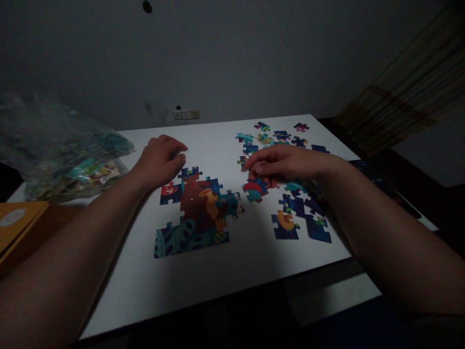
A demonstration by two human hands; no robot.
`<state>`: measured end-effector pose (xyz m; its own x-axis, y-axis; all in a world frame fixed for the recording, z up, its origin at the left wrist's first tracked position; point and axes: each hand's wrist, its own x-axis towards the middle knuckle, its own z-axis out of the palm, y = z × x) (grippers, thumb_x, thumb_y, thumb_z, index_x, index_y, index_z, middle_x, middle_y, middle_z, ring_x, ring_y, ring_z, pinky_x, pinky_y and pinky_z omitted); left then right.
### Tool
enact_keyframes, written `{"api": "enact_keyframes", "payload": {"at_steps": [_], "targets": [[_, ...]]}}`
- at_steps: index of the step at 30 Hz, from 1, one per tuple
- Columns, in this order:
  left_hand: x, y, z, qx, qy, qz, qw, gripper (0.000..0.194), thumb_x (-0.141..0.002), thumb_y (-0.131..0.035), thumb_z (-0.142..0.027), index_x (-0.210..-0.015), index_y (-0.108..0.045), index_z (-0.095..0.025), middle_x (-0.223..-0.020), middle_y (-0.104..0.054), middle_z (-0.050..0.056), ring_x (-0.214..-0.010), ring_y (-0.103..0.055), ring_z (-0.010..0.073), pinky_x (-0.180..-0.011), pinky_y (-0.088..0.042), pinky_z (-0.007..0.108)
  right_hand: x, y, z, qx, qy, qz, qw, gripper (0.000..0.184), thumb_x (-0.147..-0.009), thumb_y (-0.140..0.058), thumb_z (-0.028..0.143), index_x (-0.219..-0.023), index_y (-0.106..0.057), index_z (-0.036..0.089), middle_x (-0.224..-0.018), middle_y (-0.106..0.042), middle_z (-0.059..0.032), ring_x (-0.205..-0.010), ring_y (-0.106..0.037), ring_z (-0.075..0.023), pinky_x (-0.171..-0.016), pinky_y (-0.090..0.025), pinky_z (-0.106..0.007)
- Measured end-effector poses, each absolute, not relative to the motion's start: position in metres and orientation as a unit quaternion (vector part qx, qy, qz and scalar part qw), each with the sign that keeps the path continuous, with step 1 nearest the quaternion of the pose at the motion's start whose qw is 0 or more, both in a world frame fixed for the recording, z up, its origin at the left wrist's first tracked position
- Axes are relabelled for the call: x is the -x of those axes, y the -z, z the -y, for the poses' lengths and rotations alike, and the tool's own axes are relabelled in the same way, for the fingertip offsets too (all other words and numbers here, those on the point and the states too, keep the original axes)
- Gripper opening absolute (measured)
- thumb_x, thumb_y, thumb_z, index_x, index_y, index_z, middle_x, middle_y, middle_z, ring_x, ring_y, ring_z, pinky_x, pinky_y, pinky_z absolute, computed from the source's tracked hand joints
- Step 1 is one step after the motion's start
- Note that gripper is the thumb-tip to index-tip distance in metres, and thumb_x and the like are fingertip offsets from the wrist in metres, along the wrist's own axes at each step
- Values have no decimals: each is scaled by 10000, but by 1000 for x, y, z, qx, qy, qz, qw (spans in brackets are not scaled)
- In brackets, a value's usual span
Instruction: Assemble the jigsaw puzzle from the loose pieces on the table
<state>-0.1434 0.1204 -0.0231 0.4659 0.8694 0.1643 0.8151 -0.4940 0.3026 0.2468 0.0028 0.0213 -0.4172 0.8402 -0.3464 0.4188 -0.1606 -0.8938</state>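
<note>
A partly joined jigsaw block [198,211] in dark blue, brown and teal lies in the middle of the white table [145,286]. My left hand [160,159] rests on the table just behind the block's upper left corner, fingers curled, holding nothing that I can see. My right hand [286,164] hovers palm down over loose pieces to the right, its fingertips close above a red and teal piece [255,190]. Whether its fingers pinch a piece is hidden. More loose pieces [286,224] lie under and around that wrist.
Several loose pieces [276,134] are scattered at the table's far right corner. A clear plastic bag [61,150] of pieces sits at the far left, with an orange cardboard box [18,225] in front of it. A wall with sockets [186,114] stands behind the table.
</note>
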Motion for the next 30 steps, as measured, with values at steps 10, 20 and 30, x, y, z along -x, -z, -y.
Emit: {"api": "enact_keyframes", "payload": {"at_steps": [10, 20, 30], "targets": [[143, 20, -117, -853, -152, -490, 91, 543, -1001, -626, -499, -1411, -866, -235, -1508, -767, 197, -1477, -657, 478, -1319, -517, 728, -246, -25, 0, 504, -514, 650, 242, 464, -790, -1053, 380, -1213, -900, 261, -920, -864, -28, -752, -785, -211, -667, -658, -348], [145, 25, -121, -859, -163, -478, 90, 546, -1019, -605, -496, -1383, -875, -191, -1495, -781, 229, -1454, -673, 494, -1295, -519, 760, -234, -13, -10, 517, -516, 544, 412, 314, -938, -1019, 367, -1164, -878, 200, -1111, -926, -128, -851, -875, -216, -761, -765, -337], [147, 26, -120, -861, -165, -471, 93, 540, -1023, -615, -497, -1382, -869, -183, -1496, -761, 232, -1440, -666, 483, -1313, -510, 743, -233, -14, -10, 517, -532, 532, 408, 293, -959, -992, 320, -1203, -905, 181, -1105, -927, -120, -794, -877, -198, -726, -762, -294]]}}
